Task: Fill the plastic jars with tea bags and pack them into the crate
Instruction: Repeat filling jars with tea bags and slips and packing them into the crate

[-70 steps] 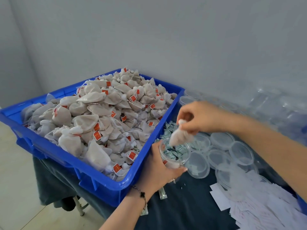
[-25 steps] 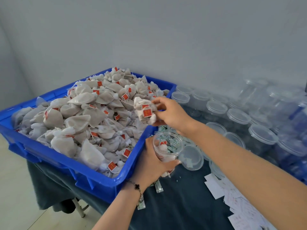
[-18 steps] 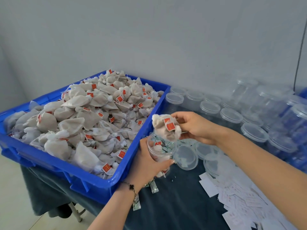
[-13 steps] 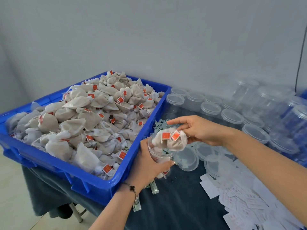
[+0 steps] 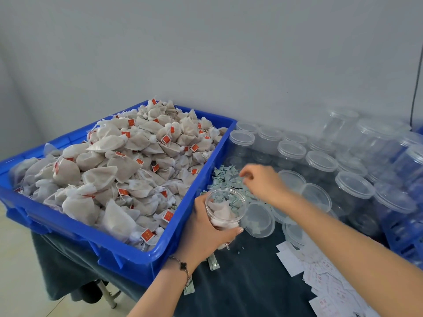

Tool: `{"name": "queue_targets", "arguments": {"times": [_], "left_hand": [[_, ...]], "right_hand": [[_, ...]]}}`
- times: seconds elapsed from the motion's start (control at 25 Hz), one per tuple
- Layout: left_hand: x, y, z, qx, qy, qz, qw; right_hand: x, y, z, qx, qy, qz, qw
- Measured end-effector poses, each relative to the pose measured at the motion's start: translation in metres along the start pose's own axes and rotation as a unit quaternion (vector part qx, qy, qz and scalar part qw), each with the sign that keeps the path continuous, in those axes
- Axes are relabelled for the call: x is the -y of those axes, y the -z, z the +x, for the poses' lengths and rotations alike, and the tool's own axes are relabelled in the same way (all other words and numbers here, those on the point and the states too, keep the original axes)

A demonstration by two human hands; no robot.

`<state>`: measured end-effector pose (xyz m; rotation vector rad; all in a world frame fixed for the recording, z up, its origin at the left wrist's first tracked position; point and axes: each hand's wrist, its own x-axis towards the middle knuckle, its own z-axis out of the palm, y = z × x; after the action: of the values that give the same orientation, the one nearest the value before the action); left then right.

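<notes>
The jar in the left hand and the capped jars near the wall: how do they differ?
The held jar is open at the top; the capped jars have lids on. The held jar holds tea bags; the capped jars look empty. The left hand grips the held jar and it leans a little; the capped jars stand upright on the table, untouched. Both are clear plastic and round.

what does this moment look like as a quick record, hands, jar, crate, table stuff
left hand: grips the open jar from the side
jar contents: tea bags, part full
right hand: fingers curled over the pile of small packets; whether it pinches one is unclear
crate: blue, heaped with tea bags
loose lids: on the dark cloth
capped jars: along the wall
</notes>
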<state>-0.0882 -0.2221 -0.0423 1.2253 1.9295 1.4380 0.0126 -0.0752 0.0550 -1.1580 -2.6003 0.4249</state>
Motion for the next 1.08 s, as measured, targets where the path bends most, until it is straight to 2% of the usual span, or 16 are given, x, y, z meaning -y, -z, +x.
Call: {"name": "queue_targets", "arguments": {"times": [0.04,0.12,0.2,0.36,0.48,0.64,0.76,0.84,0.92,1.08], "left_hand": [[0.000,0.000,-0.001,0.001,-0.001,-0.002,1.000],[0.000,0.001,-0.001,-0.003,-0.006,-0.006,1.000],[0.001,0.001,-0.002,-0.003,-0.012,-0.007,1.000],[0.005,0.002,-0.005,-0.004,-0.015,-0.020,1.000],[0.005,0.001,-0.004,-0.003,-0.017,-0.021,1.000],[0.005,0.001,-0.004,-0.004,-0.019,-0.022,1.000],[0.005,0.001,-0.004,-0.003,-0.016,-0.023,1.000],[0.005,0.001,-0.004,-0.003,-0.015,-0.025,1.000],[0.004,0.001,-0.004,-0.004,-0.011,-0.025,1.000],[0.004,0.000,-0.004,-0.006,-0.008,-0.024,1.000]], "right_hand": [[-0.006,-0.015,0.001,0.055,0.013,-0.057,0.997],[-0.012,-0.044,0.001,0.158,0.056,-0.090,0.982],[-0.013,-0.059,0.002,0.204,0.084,-0.090,0.971],[-0.019,-0.075,0.009,0.145,0.107,-0.174,0.968],[-0.017,-0.084,0.011,0.120,0.106,-0.175,0.971],[-0.021,-0.079,0.015,0.098,0.067,-0.064,0.991],[-0.023,-0.062,0.011,0.031,0.022,0.064,0.997],[-0.019,-0.044,0.005,-0.015,-0.020,0.218,0.976],[-0.011,-0.021,-0.002,-0.042,-0.028,0.349,0.936],[0.014,0.007,-0.021,-0.006,0.042,0.393,0.918]]}}
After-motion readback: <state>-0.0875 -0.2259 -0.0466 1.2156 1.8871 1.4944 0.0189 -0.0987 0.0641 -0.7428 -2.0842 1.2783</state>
